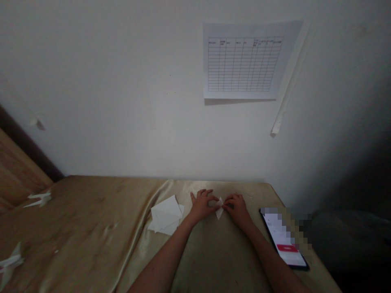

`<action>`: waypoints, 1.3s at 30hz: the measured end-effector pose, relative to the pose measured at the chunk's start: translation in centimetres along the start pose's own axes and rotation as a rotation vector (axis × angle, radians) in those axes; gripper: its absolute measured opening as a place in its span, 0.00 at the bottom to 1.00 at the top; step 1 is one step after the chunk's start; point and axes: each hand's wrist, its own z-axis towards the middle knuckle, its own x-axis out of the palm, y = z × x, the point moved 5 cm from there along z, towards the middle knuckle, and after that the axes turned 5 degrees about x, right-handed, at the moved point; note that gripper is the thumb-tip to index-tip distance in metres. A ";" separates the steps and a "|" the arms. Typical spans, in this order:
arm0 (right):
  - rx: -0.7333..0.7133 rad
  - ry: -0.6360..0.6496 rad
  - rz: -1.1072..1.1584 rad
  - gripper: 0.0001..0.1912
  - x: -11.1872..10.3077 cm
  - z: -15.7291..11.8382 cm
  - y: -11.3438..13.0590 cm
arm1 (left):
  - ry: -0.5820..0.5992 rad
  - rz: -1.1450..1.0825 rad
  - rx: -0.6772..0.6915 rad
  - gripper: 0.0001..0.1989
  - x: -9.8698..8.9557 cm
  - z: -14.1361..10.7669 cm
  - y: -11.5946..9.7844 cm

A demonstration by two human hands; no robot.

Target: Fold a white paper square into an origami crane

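Note:
A small folded piece of white paper (219, 209), shaped like a narrow diamond, is between my two hands above the cloth-covered table (210, 260). My left hand (202, 205) pinches its left side with thumb and index finger, the other fingers spread. From the right, the fingertips of my right hand (237, 206) are pressed together on the paper's right edge. Just left of my left hand lies a loose pile of white paper sheets (166, 215), overlapping at different angles.
A phone (284, 240) with a lit screen lies near the right edge. Folded white paper shapes rest at the far left (41, 198) and lower left (11, 262). Behind the table stands a wall (122, 101) with a printed table sheet (244, 63) on it.

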 end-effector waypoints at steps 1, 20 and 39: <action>-0.010 0.003 0.010 0.04 0.0 0.0 0.1 | -0.033 -0.017 -0.001 0.14 -0.2 0.0 -0.1; -0.034 0.028 0.019 0.02 0.4 -0.2 0.5 | -0.200 -0.128 -0.038 0.05 -0.3 0.1 -0.9; -0.049 -0.043 0.080 0.07 -0.1 -0.3 0.7 | -0.182 -0.171 -0.009 0.06 -0.1 0.4 -0.5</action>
